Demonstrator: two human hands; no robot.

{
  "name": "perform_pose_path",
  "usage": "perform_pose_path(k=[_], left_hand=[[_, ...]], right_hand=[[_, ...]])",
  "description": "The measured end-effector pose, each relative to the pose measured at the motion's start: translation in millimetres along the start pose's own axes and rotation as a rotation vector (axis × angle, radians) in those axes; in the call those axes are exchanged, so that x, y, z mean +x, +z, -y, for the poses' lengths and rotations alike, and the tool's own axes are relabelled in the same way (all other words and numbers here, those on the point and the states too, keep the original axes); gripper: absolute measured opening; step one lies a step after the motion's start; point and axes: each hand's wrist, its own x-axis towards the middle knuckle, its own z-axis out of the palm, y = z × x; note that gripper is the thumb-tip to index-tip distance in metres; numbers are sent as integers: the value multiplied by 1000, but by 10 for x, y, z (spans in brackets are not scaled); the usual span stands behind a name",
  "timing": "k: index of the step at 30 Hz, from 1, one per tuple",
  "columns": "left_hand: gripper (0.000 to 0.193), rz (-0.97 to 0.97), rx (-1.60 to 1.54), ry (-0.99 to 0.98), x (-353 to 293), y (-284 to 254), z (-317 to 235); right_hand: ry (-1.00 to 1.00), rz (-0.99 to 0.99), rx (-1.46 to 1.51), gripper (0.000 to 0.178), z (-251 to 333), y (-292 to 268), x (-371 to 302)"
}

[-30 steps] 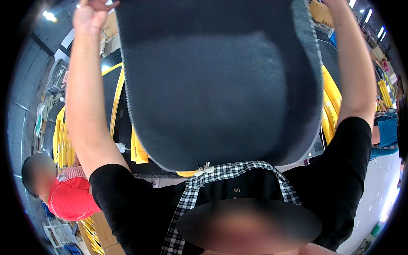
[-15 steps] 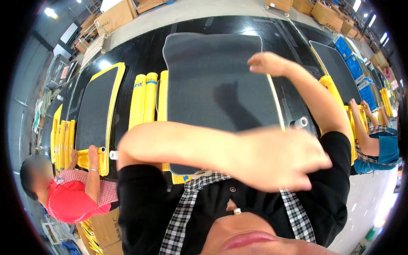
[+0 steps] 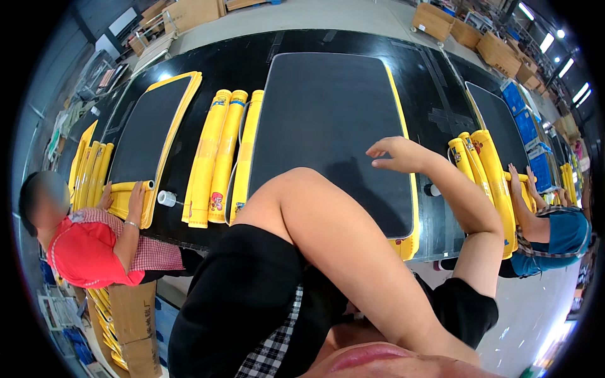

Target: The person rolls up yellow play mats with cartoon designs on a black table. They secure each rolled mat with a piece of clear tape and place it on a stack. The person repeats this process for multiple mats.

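A large dark mat (image 3: 328, 107) lies flat, backing up, on the black table in front of me, with yellow edges showing beneath it on the right and near sides. My right hand (image 3: 402, 155) is over the mat's right part, fingers stretched and apart, holding nothing; whether it touches the surface I cannot tell. My left arm bends at the elbow above the mat's near left corner. From there its forearm runs across my chest to the lower right, and the left hand is out of sight.
Rolled yellow mats (image 3: 214, 160) lie left of the mat, and more yellow rolls (image 3: 482, 164) lie to the right. A white roll (image 3: 167, 198) rests near the table's front edge. Co-workers in red (image 3: 94, 252) and blue (image 3: 551, 233) handle yellow mats on either side.
My left forearm has swung down to the right and its hand has left the view. My right hand has come nearer. The mat's wavy far edge now lies flat.
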Motion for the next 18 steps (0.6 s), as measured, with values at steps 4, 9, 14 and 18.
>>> perform_pose_path(k=[4,9,14,18], left_hand=[[31,-81,-82,-187,-500,-358,-909],[34,-383,321,-734,-2164,-816,-680],[28,-888,507,-1235,-3439,-989,-534],[27,-817,806,-1284,-3814,-1298,-632]], right_hand=[[25,-182,439,28,-134,60,-95],[-676,-247,301,21,1147,-442,-139],[-1336,-25,534,32,2954,159,-7],[-1492,93,733,32,3688,638,-89]])
